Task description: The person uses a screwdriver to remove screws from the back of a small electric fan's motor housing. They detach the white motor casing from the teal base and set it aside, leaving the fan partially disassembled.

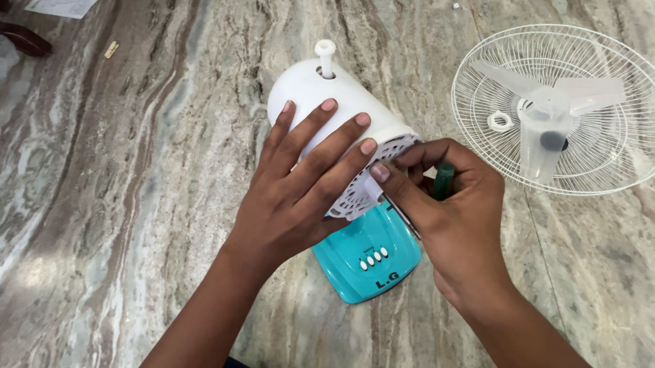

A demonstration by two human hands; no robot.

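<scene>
Marble floor [110, 215], fan motor housing [326, 99] lying on it over its teal base [372, 260]. Grille [567, 108] with blade sits well apart. Left hand [296, 197] spread flat, pinning housing. Right hand [456, 216] clamped on green screwdriver [443, 180] at the vented end. Fastener step; next move needs the tip kept seated.

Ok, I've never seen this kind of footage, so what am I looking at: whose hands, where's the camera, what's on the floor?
One picture, from a camera on the person's head, looking down at their own two bare hands. The left hand rests flat on a white fan motor housing, which sits on a teal base. The right hand grips a green-handled tool, seemingly a screwdriver, at the housing's vented end. To the right on the marble floor lie a white fan guard and a clear blade.
</scene>
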